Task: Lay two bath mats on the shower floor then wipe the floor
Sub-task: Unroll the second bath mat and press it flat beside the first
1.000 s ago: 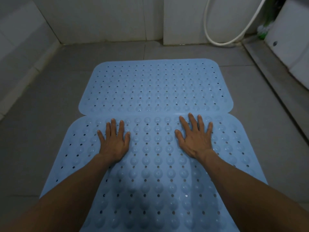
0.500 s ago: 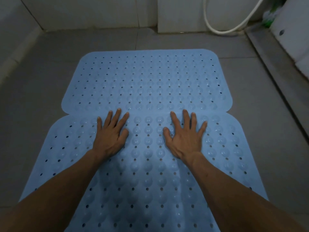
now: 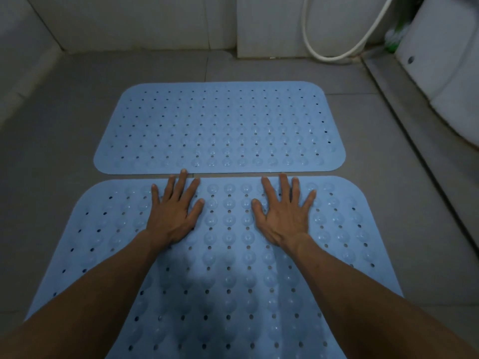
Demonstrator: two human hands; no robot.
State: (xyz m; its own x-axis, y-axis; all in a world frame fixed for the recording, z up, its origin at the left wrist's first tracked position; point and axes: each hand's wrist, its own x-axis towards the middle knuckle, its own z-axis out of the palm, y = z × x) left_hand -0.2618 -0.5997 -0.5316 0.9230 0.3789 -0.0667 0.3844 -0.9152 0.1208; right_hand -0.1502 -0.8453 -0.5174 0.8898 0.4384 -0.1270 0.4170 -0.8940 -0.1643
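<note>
Your flat, open left hand (image 3: 173, 216) and right hand (image 3: 283, 216) press the near pale-blue perforated rubber mat (image 3: 228, 268); pushing forward could, it seems, overlap the far mat (image 3: 220, 125) ahead of your fingertips.

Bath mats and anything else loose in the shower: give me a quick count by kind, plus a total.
Blue bath mats: 2, the far mat and the near mat, lying flat with a narrow gap between them
White hose: 1, looping down by the back wall
Hands: 2, left hand and right hand, flat on the near mat
Total: 5
</note>
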